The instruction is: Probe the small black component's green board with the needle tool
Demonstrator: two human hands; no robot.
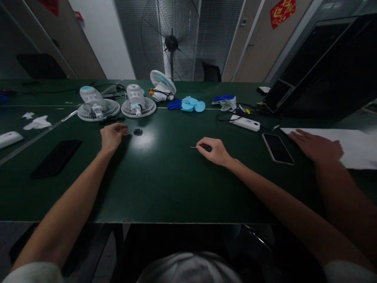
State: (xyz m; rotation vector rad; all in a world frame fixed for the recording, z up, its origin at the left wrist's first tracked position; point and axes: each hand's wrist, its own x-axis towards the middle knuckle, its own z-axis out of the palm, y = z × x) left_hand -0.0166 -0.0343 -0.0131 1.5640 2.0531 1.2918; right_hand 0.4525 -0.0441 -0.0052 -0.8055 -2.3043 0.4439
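Thin rod: the pale thin rod (193,147) sits right at the middle of the frame, its long axis running nearly level across the picture, free end pointing left.
Right hand: thumb and fingertips of the right hand (214,151) are pinched together on the rod's right end.
Left hand: left of centre, the left hand (112,137) has its fingers curled in, tips close together – whether they grip anything, I cannot tell.
Black piece: a small black piece (138,132) lies just beside the left hand, to its right.
Green table: the green table (167,188) lies under both hands.
Phone: the phone (278,148) lies right of centre, screen dark.
Co-worker's hand: at the frame's right, a co-worker's hand (319,148) rests on a white sheet (359,149).
Desk fans: a row at upper left of centre – left fan (98,108), middle fan (138,103), right fan (163,86).
Blue blades: the blue blades (193,104) lie right of the fans.
Writing: gold characters on the red sign (282,13), upper right; too blurred to read surely.
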